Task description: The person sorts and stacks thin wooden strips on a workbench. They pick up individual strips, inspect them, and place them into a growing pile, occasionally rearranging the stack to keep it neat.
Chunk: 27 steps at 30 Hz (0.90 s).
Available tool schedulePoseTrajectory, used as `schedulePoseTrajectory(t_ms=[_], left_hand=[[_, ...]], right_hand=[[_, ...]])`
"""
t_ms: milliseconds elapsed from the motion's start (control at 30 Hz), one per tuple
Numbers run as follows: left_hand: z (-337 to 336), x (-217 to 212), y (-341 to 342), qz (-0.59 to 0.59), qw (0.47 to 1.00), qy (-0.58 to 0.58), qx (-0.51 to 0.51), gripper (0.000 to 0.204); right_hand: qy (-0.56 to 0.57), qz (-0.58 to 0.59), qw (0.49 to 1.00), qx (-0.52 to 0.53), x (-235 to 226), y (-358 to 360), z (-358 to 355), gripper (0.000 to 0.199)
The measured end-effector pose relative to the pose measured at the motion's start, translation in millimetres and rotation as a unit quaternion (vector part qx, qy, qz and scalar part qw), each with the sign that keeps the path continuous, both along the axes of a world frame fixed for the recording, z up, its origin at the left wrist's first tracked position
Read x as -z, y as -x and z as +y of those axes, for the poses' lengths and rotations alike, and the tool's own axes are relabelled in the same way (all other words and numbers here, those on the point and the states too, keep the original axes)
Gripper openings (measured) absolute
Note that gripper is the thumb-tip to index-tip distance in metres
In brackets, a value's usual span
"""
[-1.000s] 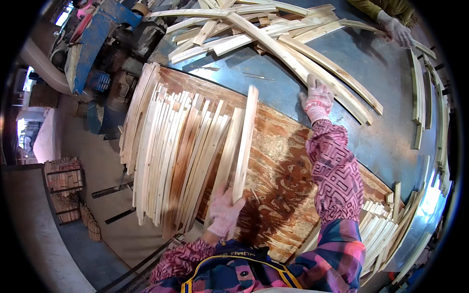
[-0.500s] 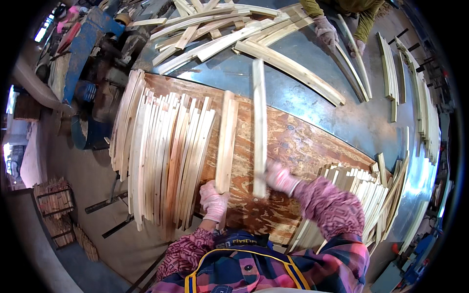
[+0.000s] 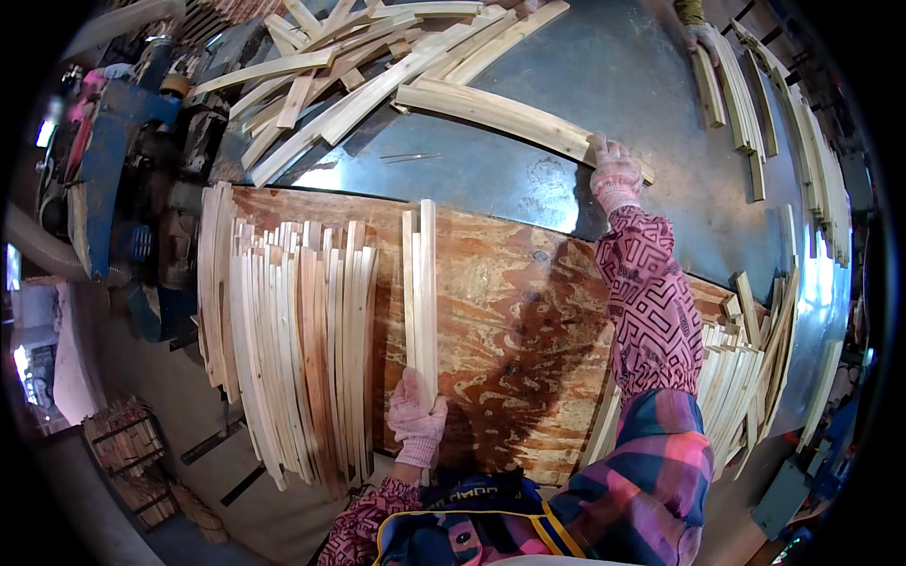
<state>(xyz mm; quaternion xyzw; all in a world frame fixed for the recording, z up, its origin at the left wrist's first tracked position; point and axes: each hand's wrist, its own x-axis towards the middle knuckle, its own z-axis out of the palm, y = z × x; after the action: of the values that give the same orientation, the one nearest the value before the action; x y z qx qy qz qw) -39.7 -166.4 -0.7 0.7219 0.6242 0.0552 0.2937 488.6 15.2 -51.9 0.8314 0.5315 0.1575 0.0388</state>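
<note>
My left hand (image 3: 415, 420), in a pinkish-white knit glove, is closed around the near end of a few light wooden strips (image 3: 427, 302). They lie side by side, pointing away from me over a worn plywood board (image 3: 510, 330). My right hand (image 3: 615, 174), gloved the same way, reaches far forward over a grey metal table. Its fingers curl over the right end of a long pale wooden board (image 3: 500, 113), part of which they hide. Left of my left hand stands a dense row of wooden strips (image 3: 293, 358).
A jumbled heap of wood (image 3: 359, 66) covers the table's far left. Another stack of strips (image 3: 722, 387) lies right of the plywood. At the far right, a co-worker's gloved hand (image 3: 700, 38) touches strips (image 3: 741, 94). A blue machine (image 3: 123, 141) stands at left.
My right hand has gone from beside the left hand forward to the long board; the strip it held now appears alongside those in my left hand. The co-worker's hands moved right.
</note>
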Motion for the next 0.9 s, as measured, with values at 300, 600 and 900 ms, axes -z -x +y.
schedulePoseTrajectory(t_ms=[300, 600, 900], left_hand=[[97, -69, -139, -0.613, 0.658, 0.363, -0.244, 0.08], [66, -60, -101, -0.559, 0.62, 0.497, -0.238, 0.03], [25, -65, -76, -0.535, 0.657, 0.456, -0.273, 0.042]], right_hand=[[0.368, 0.626, 0.682, -0.088, -125, 151, -34, 0.058], [0.082, 0.197, 0.973, 0.084, -37, 2, 18, 0.047], [0.058, 0.068, 0.992, 0.087, -187, -56, -133, 0.04]])
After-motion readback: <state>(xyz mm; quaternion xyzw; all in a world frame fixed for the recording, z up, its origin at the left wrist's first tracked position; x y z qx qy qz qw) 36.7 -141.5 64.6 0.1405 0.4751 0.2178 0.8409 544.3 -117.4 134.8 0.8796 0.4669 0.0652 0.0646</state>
